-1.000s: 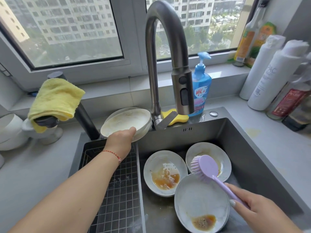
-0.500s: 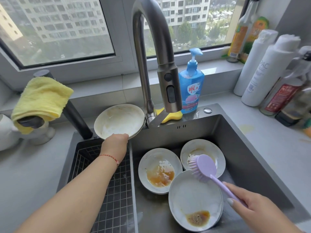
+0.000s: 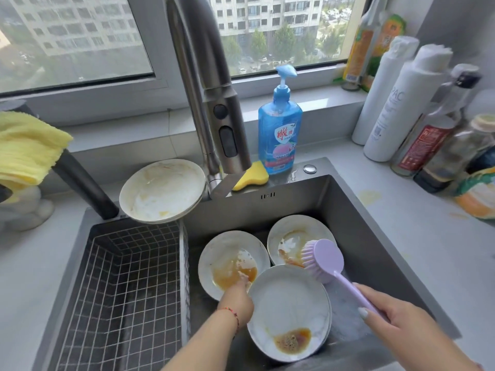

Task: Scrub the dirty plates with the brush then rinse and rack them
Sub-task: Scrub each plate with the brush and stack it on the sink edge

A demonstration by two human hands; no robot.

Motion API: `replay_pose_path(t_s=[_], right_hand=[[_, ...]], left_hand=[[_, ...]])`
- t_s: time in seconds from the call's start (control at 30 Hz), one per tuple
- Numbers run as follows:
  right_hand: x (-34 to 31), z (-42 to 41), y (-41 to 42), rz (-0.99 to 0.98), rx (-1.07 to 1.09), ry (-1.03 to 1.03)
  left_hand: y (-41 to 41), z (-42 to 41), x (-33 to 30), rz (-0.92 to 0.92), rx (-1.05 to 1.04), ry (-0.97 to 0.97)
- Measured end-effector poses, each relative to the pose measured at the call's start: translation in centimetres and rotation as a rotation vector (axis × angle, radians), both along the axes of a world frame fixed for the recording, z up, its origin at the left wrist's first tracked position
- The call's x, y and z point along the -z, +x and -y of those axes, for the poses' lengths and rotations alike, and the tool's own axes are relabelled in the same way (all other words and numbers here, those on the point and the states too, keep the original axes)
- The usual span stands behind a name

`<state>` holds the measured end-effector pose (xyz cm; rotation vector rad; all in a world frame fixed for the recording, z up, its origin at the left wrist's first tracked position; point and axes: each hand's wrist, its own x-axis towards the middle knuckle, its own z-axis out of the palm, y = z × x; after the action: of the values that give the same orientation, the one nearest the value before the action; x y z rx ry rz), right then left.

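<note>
The brush (image 3: 325, 259) is pale lilac. The plates (image 3: 289, 295) are white with brown-orange sauce stains. The sink (image 3: 356, 226) is dark grey steel, and the rack (image 3: 120, 285) at left is a black grid. The soap bottle (image 3: 280, 135) is blue, the sponge (image 3: 251, 178) and cloth (image 3: 26, 145) yellow, the table (image 3: 428, 236) light grey.

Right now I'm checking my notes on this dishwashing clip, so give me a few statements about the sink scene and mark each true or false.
1. The right hand holds the brush by its handle. True.
2. Water runs from the faucet. False: no stream is visible.
3. Three plates lie in the basin, all with brown residue. True.
4. The left hand grips the plate stack on the sink's rear edge. False: it reaches to the left plate in the basin.
5. The wire basket holds racked plates. False: none are in it.
</note>
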<state>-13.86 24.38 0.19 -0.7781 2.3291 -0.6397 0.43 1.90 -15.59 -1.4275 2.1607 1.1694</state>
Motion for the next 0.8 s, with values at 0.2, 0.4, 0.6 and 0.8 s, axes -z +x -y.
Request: replay_pose_path(t_s=[0.2, 0.4, 0.6, 0.8], right_hand=[[1.2, -1.4, -1.3, 0.005, 0.007, 0.024], [1.4, -2.4, -2.0, 0.013, 0.026, 0.056], [1.1, -2.5, -1.9, 0.009, 0.027, 0.059], [0.6, -2.4, -1.7, -0.005, 0.01, 0.075]], left_hand=[[-0.8, -0.9, 2.9, -0.037, -0.152, 0.169], [-1.5, -2.1, 3.3, -0.005, -0.095, -0.2], [-2.1, -2.4, 2.2, -0.089, 0.083, -0.18], [-1.8, -2.3, 1.4, -0.246, -0.161, 0.273]])
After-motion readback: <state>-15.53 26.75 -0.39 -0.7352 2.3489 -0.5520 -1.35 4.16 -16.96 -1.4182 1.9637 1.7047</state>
